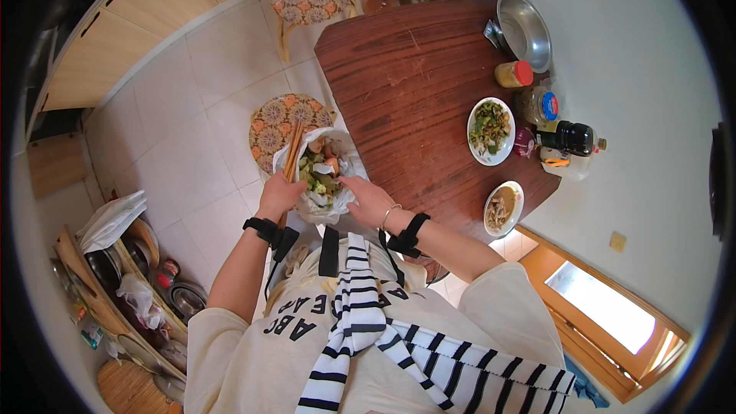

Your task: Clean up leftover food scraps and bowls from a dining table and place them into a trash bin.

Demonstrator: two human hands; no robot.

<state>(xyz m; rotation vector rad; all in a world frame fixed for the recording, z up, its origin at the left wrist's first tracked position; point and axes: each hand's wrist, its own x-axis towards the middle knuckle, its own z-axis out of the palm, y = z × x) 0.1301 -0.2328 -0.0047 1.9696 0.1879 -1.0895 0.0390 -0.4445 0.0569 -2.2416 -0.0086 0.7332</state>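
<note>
My left hand [282, 195] grips a bundle of wooden chopsticks [295, 146] at the left rim of a white plastic bag [351, 164]. The bag hangs open in front of me, beside the table edge. Inside lie food scraps [319, 175]: green vegetable pieces, orange-brown bits and crumpled white tissue. On the bag's right side, my right hand [371, 201] has its fingers at the rim and appears to hold the plastic; its fingertips are partly hidden by the bag folds. Both wrists wear black straps.
A dark wooden table [414, 103] stands to my right, bearing a plate of vegetables [490, 131], a bowl of meat in broth [503, 209], jars [514, 74], a red onion [524, 142] and a steel basin [524, 31]. Patterned stools [270, 118] stand beyond the bag; a crowded shelf [129, 264] is at left.
</note>
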